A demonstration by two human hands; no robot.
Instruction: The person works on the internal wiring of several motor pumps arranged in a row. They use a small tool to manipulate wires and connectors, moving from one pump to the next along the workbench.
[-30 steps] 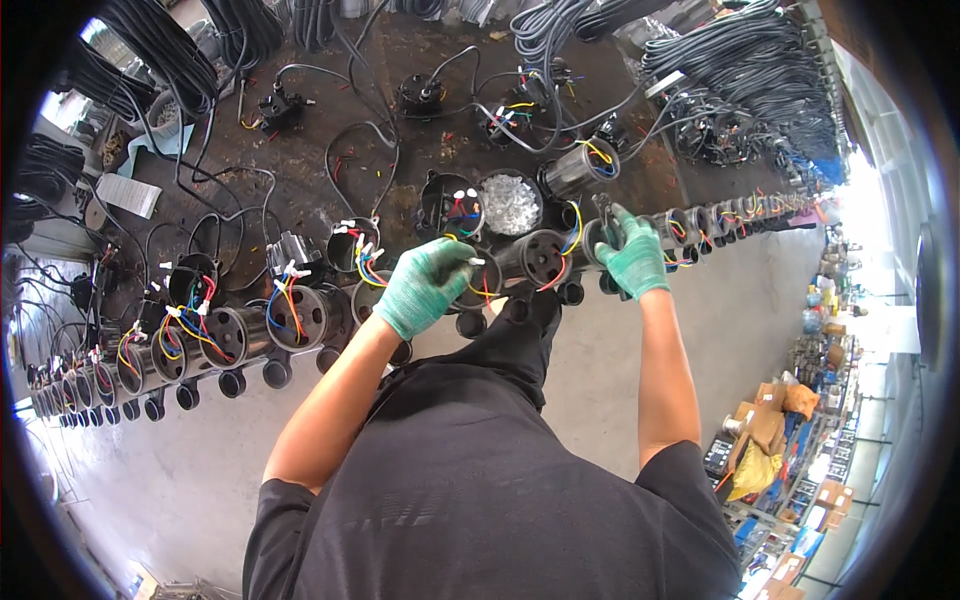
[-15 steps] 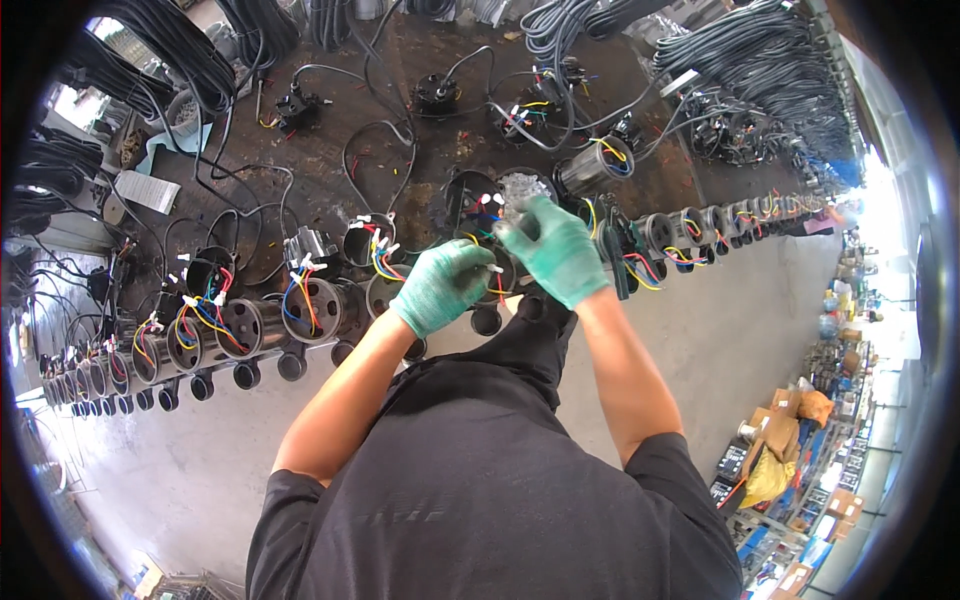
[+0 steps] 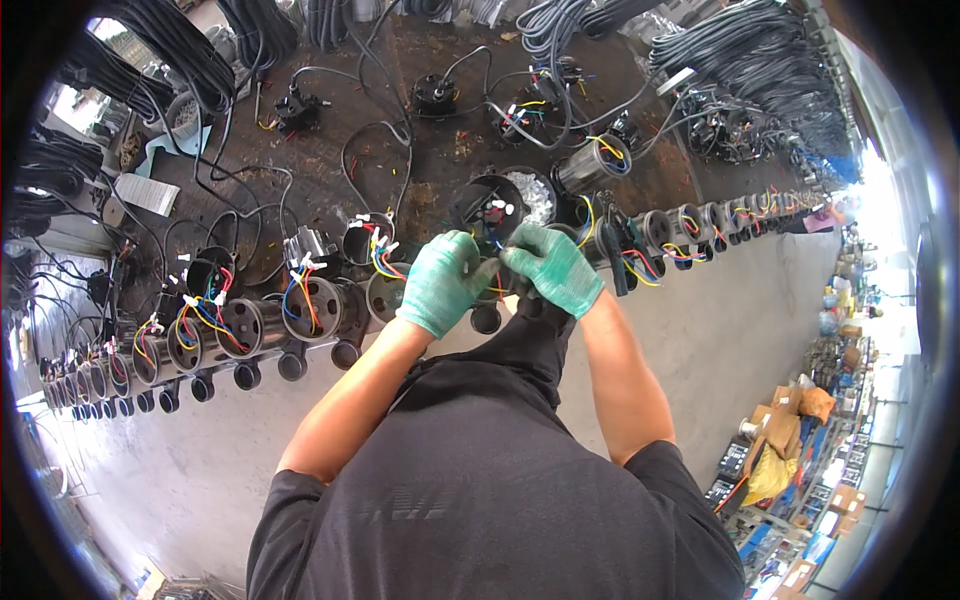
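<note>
Both hands wear green gloves and meet over the wires of a metal motor housing at the table's near edge. My left hand (image 3: 446, 284) is closed, thumb and fingers pinching thin coloured wires (image 3: 501, 284). Its fingertips almost touch those of my right hand (image 3: 556, 268), which is also pinched shut; what it holds is hidden by the fingers. Just beyond them stands a black round cap (image 3: 486, 203) with red wires and white connectors inside. To its right, beside my right hand, sits a container of small clear-white connectors (image 3: 536, 198).
A row of metal housings (image 3: 322, 308) with coloured wires lines the near edge on both sides. One more housing (image 3: 596, 165) lies tilted at the right. Black cables (image 3: 410, 150) and wired caps (image 3: 436, 95) spread over the dark table (image 3: 330, 200). Cable bundles (image 3: 750, 60) are piled behind.
My right hand has come down and left from the connector container to the left hand, its fingers now closed. My left hand has shifted slightly right, and the cap and container show more fully.
</note>
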